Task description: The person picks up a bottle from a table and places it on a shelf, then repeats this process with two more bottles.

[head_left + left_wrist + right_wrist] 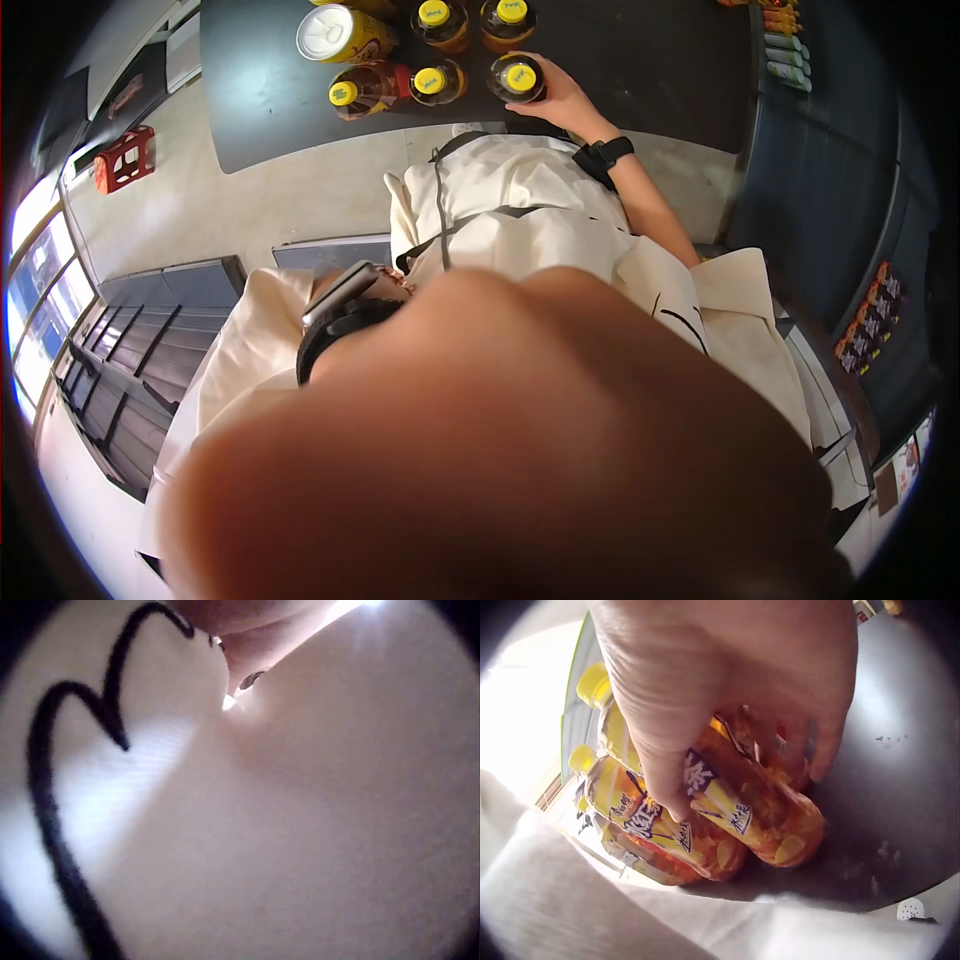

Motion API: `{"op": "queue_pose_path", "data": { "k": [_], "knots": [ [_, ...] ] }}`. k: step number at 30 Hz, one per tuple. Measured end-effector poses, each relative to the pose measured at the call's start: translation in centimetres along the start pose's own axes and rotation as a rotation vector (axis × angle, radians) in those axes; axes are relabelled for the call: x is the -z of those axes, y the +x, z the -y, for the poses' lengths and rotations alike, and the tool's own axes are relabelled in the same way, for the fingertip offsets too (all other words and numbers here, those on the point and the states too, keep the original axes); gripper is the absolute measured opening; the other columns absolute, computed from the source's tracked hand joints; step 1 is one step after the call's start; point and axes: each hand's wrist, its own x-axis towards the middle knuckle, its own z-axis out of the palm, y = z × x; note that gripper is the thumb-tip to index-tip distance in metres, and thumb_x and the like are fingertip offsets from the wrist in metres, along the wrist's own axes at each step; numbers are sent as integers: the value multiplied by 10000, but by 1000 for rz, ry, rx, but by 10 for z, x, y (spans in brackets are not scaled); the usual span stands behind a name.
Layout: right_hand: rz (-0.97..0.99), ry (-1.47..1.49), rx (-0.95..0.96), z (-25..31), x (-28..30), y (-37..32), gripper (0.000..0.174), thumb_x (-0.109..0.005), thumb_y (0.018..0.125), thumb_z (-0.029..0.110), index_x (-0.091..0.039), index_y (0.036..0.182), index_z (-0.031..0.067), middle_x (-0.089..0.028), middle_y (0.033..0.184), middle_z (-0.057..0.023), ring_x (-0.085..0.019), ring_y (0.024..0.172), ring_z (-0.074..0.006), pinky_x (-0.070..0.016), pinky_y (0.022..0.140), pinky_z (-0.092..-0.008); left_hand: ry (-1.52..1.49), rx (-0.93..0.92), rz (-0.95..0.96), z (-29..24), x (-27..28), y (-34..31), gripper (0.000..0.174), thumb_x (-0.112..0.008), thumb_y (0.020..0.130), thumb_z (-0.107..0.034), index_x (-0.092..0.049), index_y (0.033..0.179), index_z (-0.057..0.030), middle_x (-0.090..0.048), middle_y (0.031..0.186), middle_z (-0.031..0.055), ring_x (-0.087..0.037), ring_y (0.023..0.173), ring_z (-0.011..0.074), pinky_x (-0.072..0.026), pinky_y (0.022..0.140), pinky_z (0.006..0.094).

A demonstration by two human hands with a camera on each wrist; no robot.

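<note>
My right hand point(565, 97) grips a dark iced tea bottle point(507, 92) with a yellow cap near the table's front edge. In the right wrist view, the thumb lies along the near side of this bottle point(769, 832), fingers behind it. Two similar bottles point(660, 825) stand close beside it. My left hand point(510, 430) is raised right before the head camera, large and blurred, its fingers indistinct; a black strap point(325, 335) is round that wrist. The left wrist view shows mostly cream cloth point(300, 825) with a black line drawing, and some skin at the top.
On the dark table point(640, 80) stand more yellow-capped bottles point(434, 25), a reddish bottle point(375, 88) and a yellow can point(345, 35) with a pale lid. A red crate point(125, 160) is on the floor at left. Dark shelving point(815, 170) with packets stands at right.
</note>
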Motion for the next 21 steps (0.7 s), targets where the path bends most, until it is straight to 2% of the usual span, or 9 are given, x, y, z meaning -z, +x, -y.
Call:
{"op": "queue_pose_path", "data": {
  "k": [4, 6, 7, 10, 11, 15, 18, 19, 21],
  "knots": [
    [-88, 72, -44, 3, -14, 0, 682, -866, 706, 240, -533, 1288, 112, -650, 1202, -80, -627, 1113, -244, -487, 964, -340, 6, 13, -10, -4, 7, -13, 248, -670, 907, -177, -664, 1082, -1, -672, 1048, 125, -642, 959, 267, -490, 806, 346],
    [-118, 57, -114, 6, -16, -2, 642, -860, 695, 250, -560, 1253, 144, -649, 1205, -69, -631, 1100, -276, -505, 951, -351, 1, 11, -17, -6, 12, -17, 254, -673, 903, -174, -662, 1091, -3, -673, 1054, 126, -641, 965, 266, -490, 813, 345],
    [-168, -12, -77, 9, -17, -4, 630, -864, 690, 257, -562, 1232, 154, -673, 1151, -57, -652, 1053, -287, -524, 919, -354, -9, 11, -15, -6, 12, -20, 258, -675, 901, -172, -662, 1096, -4, -673, 1057, 126, -641, 967, 266, -489, 817, 344],
    [-249, -36, -89, 8, -26, -13, 628, -871, 679, 267, -569, 1219, 158, -685, 1125, -55, -661, 1028, -299, -538, 890, -354, -30, 32, -26, -7, 27, -28, 268, -679, 896, -168, -660, 1109, -6, -675, 1066, 127, -640, 975, 265, -488, 827, 341],
    [-273, -40, -86, 8, -28, -18, 618, -876, 673, 272, -579, 1200, 151, -702, 1081, -67, -676, 1008, -293, -548, 874, -352, -37, 43, -26, -7, 33, -30, 272, -680, 894, -166, -659, 1114, -7, -675, 1069, 128, -639, 978, 264, -487, 831, 340],
    [-310, 10, -201, 21, -34, -50, 631, -889, 656, 270, -594, 1195, 126, -715, 1062, -93, -692, 1010, -250, -550, 875, -349, -31, 106, 1, -9, 50, -32, 289, -686, 887, -160, -657, 1132, -10, -677, 1081, 129, -638, 989, 262, -486, 846, 337],
    [-338, 33, -321, 36, -35, -81, 641, -898, 639, 278, -610, 1182, 95, -719, 1057, -80, -697, 985, -230, -544, 851, -327, 112, 198, -15, -10, 66, -26, 302, -690, 882, -156, -655, 1145, -12, -679, 1090, 130, -636, 997, 261, -484, 856, 334],
    [-394, 159, -282, 33, -39, -91, 631, -899, 636, 280, -623, 1170, 86, -720, 1047, -79, -698, 964, -216, -541, 846, -320, 208, 238, -35, -11, 70, -26, 307, -691, 880, -154, -654, 1150, -13, -679, 1093, 130, -636, 999, 261, -484, 860, 333],
    [-402, 170, -358, 45, -30, -108, 638, -905, 629, 284, -633, 1171, 86, -722, 1033, -73, -696, 943, -193, -543, 845, -316, 559, 348, -110, -8, 83, -20, 316, -694, 877, -151, -653, 1159, -15, -680, 1100, 131, -635, 1005, 260, -483, 867, 332]
  ]
}}
